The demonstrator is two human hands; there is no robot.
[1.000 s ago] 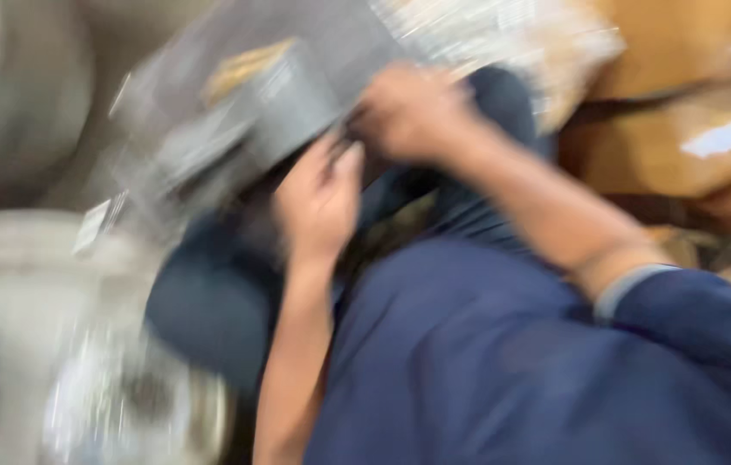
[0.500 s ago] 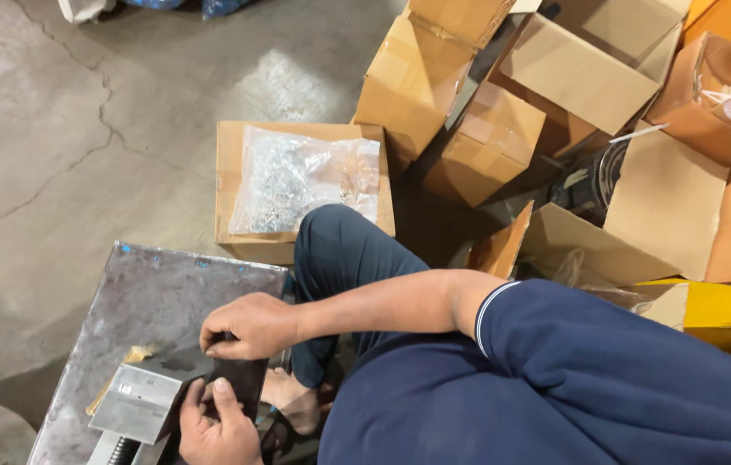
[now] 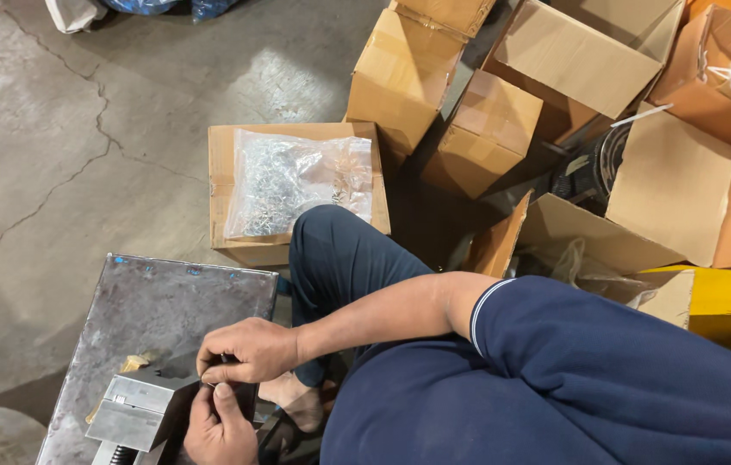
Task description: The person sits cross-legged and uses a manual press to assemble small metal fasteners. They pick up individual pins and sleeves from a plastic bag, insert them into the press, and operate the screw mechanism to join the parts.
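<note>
At the near edge of the metal plate (image 3: 137, 306), the left hand (image 3: 219, 430) comes up from below with its thumb raised, meeting the right hand (image 3: 245, 349), whose fingers pinch shut on a small dark part (image 3: 226, 358), barely visible between the fingertips. Both hands sit just right of the steel block (image 3: 137, 409) on that plate. Whether the left hand grips anything cannot be told. Beyond the plate lies an open carton (image 3: 227, 172) holding a clear bag of small metal pieces (image 3: 296, 181); farther off, stacked cardboard boxes (image 3: 486, 129).
</note>
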